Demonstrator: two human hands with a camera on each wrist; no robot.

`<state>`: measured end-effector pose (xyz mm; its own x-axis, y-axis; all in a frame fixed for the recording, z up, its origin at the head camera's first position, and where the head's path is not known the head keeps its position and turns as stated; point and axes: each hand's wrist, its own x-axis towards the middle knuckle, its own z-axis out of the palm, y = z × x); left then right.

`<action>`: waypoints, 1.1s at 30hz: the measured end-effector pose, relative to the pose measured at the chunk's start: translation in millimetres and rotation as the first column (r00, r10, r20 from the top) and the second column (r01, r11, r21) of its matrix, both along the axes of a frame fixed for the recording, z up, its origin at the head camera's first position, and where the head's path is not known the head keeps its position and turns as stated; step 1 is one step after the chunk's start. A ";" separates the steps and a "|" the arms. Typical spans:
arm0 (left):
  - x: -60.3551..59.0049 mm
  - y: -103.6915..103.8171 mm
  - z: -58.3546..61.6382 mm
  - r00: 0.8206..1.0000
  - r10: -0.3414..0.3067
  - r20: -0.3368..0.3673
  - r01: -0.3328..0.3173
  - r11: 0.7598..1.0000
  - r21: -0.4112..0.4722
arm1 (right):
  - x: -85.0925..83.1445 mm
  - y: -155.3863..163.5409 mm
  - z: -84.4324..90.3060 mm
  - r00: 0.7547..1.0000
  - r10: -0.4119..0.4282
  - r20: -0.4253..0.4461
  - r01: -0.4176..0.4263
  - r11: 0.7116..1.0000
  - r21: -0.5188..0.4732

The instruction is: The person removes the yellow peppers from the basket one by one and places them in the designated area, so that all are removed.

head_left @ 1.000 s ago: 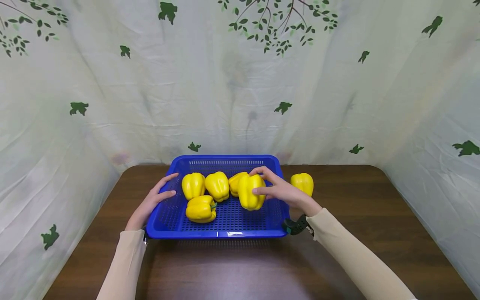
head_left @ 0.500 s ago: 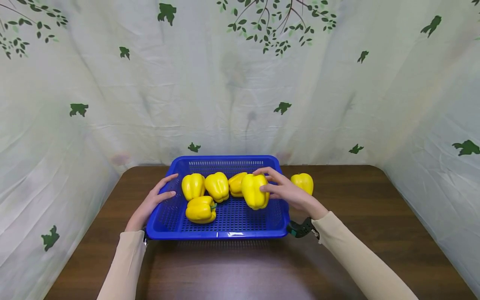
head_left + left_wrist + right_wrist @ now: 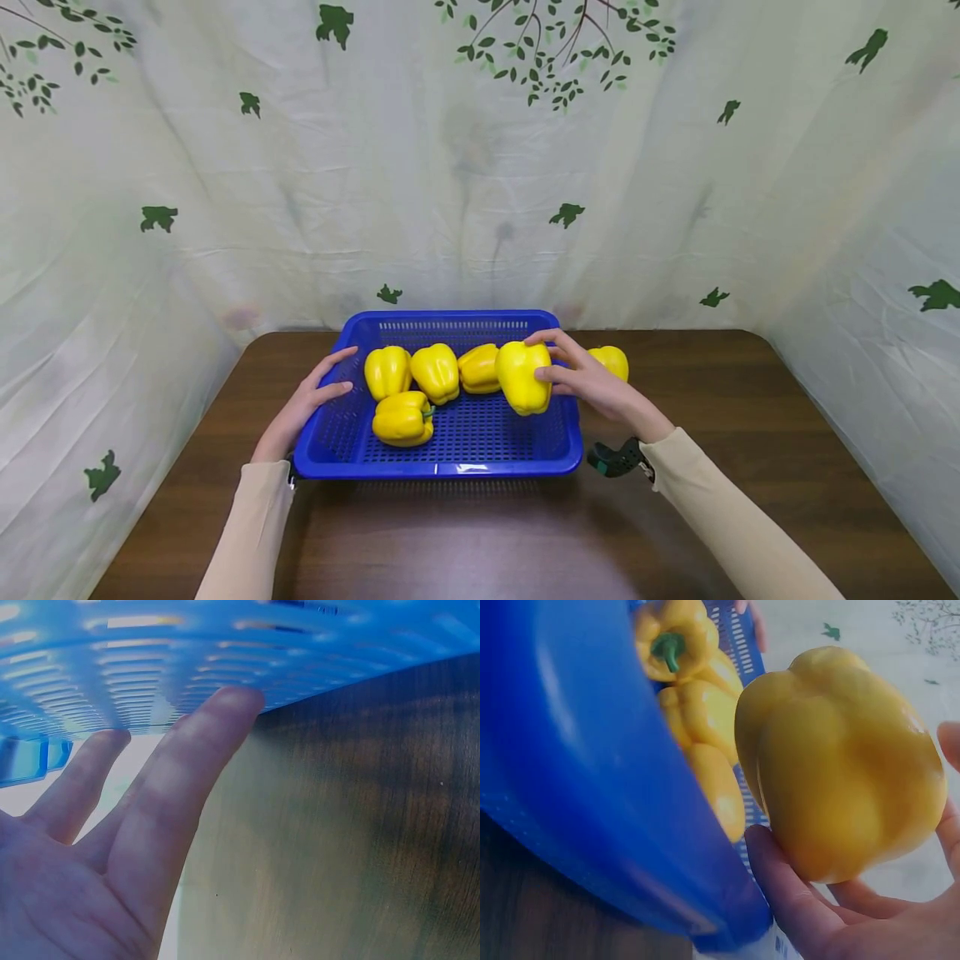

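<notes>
In the head view a blue plastic basket (image 3: 437, 469) stands on the table. Four yellow bell peppers lie inside, among them one with a green stem (image 3: 402, 419) at front left. My right hand (image 3: 592, 385) grips another bell pepper (image 3: 524, 377) over the basket's right part, its thumb on the near side. The right wrist view has this bell pepper (image 3: 840, 765) upright between the fingers, beside the blue rim. My left hand (image 3: 300, 408) holds the basket's left rim, thumb and a finger over it; in the left wrist view other fingers (image 3: 169, 802) lie against the outer wall.
One more yellow bell pepper (image 3: 613, 360) is on the table right of the basket, partly hidden behind my right hand. The brown wooden table (image 3: 750, 417) reaches to a pale curtain (image 3: 480, 167) with green leaf prints at the back and sides.
My right hand has moved to the right with the bell pepper, now near the basket's right wall, and overlaps the outside pepper more. The left hand and basket have stayed put.
</notes>
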<state>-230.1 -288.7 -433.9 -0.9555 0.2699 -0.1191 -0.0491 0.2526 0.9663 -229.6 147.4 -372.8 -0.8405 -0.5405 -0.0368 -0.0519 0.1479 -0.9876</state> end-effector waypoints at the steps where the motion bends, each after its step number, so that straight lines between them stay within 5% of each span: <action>1: 0.1 0.2 0.1 1.000 0.001 0.000 -0.001 1.000 -0.002 | 0.3 1.6 0.1 1.000 -0.003 -0.003 0.003 1.000 -0.002; 33: 0.7 0.2 -0.3 1.000 0.007 0.006 -0.007 1.000 0.015 | -0.1 45.2 -6.7 0.988 -0.138 -0.071 0.132 0.988 -0.078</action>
<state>-229.4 -288.5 -434.2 -0.9567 0.2651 -0.1205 -0.0563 0.2377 0.9697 -229.8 192.6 -379.5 -0.9048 -0.4208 0.0653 -0.1117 0.0866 -0.9900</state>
